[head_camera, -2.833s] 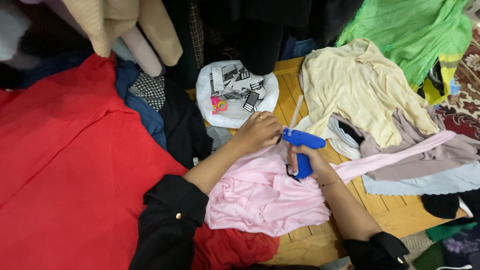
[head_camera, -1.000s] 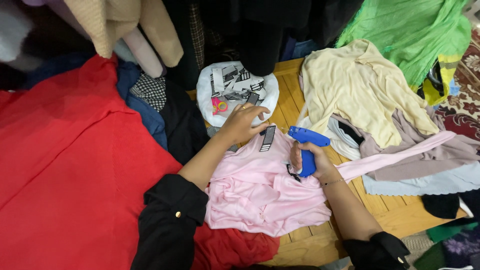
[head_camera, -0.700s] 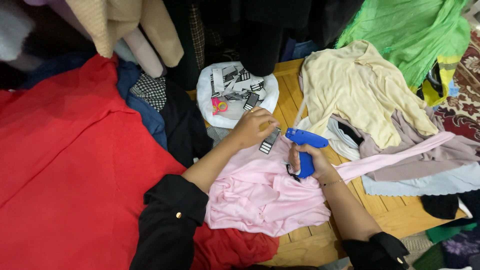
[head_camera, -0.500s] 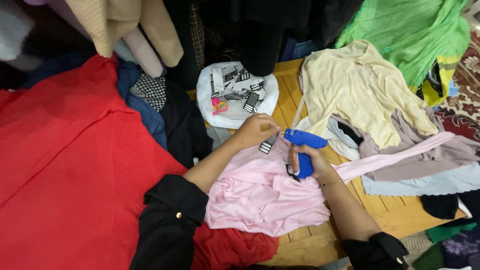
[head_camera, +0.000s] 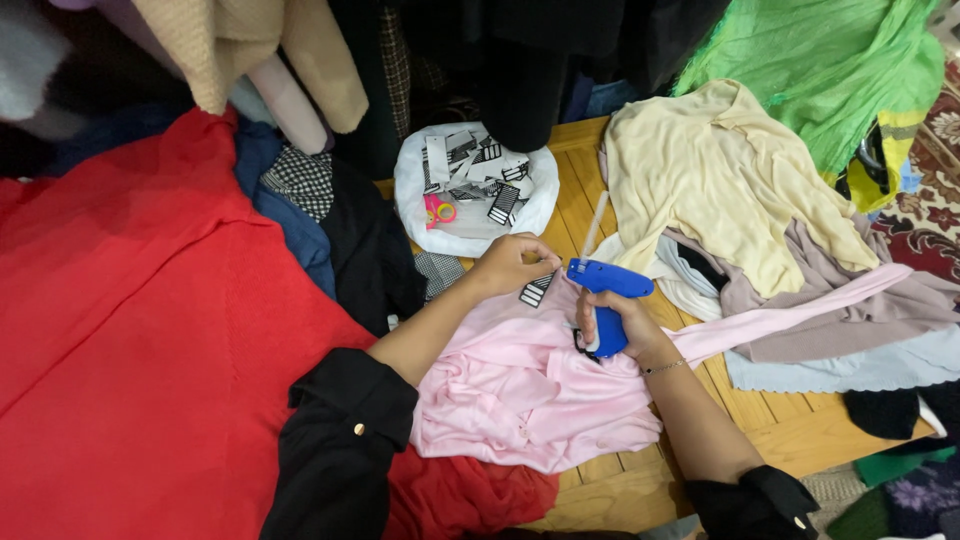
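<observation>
**Tag and blue gun on the pink top**

The left hand (head_camera: 510, 268) pinches a small striped tag (head_camera: 536, 290) between its fingertips. The tag is a little rectangle, white with black bars. It sits at the top edge of the pink top (head_camera: 530, 380), just beside the tip of the blue tagging gun (head_camera: 605, 300).

The right hand (head_camera: 625, 325) is wrapped tight around the handle of the gun. The gun's nose points left, toward the tag. A thin white strip sticks up from the top of the gun.

The pink top lies crumpled on the wooden table (head_camera: 790, 425), between both arms. One long pink sleeve stretches off to the right.

Behind the left hand sits a white bag (head_camera: 415, 200), open at the top. It is round and soft. Inside are many more small tags (head_camera: 490, 175), all white with black bars, lying in a jumble. A pink and yellow thing (head_camera: 438, 211) lies in there too, at the left side.

To the right are a pale yellow shirt (head_camera: 710, 175), a grey-purple cloth (head_camera: 860, 315) and a bright green cloth (head_camera: 820, 65). A big red cloth (head_camera: 140, 340) covers the left side. Both arms wear black sleeves (head_camera: 340, 450) with small buttons.
</observation>
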